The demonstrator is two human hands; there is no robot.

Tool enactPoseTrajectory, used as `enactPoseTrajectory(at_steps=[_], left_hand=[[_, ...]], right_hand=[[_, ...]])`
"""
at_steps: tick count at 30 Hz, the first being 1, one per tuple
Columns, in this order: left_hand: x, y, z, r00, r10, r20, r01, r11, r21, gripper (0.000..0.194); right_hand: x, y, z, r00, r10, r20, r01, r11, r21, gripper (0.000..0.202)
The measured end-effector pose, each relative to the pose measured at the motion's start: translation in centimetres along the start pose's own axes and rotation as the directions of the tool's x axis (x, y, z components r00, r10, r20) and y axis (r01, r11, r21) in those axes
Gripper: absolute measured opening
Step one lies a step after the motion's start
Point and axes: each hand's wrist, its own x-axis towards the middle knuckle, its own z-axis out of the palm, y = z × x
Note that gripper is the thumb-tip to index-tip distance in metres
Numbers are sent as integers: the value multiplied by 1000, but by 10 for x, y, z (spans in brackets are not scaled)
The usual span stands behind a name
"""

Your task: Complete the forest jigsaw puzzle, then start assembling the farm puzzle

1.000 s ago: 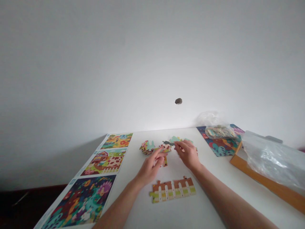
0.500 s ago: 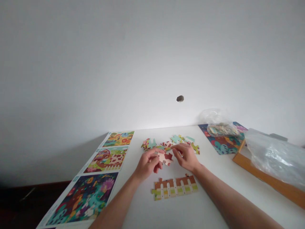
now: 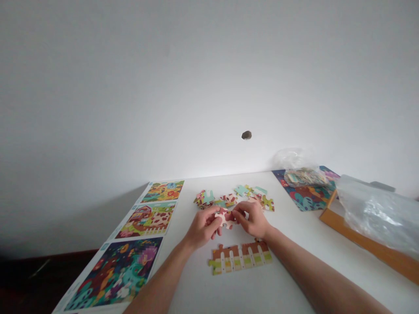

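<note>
A cream puzzle piece with red-brown patches [image 3: 224, 218] is pinched by my left hand [image 3: 203, 226], thumb on top. My right hand [image 3: 251, 218] is closed on its right edge, with thumb and index finger together there. Nearer to me lies a joined strip of puzzle pieces [image 3: 241, 258] showing a white fence on brown and green. Behind my hands several loose puzzle pieces [image 3: 204, 198] are heaped, some turquoise, some patched in red-brown; my right hand covers part of the heap.
Picture sheets line the left table edge, among them a farm picture [image 3: 147, 219] and a dark forest picture [image 3: 114, 272]. At the right are a bagged stack of pieces [image 3: 306, 177] on a dark picture sheet [image 3: 310, 200], and an orange-edged box [image 3: 366, 244] with clear plastic [image 3: 376, 213].
My right hand has moved left and down from the loose pieces to the right edge of the patched piece. My left hand still holds that piece.
</note>
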Motion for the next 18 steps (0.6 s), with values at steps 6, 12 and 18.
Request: enactPoseTrajectory(at_steps=[6, 12, 18], left_hand=[[4, -2, 3, 987, 84, -137, -84, 996, 2, 38], [0, 8, -6, 846, 242, -475, -233, 969, 78, 23], [5, 2, -24, 483, 301, -823, -332, 932, 146, 16]], right_hand=[[4, 4, 1, 975, 106, -195, -128, 986, -106, 27], [6, 26, 0, 885, 332, -328, -416, 878, -236, 29], [8, 20, -6, 846, 331, -419, -488, 797, -356, 23]])
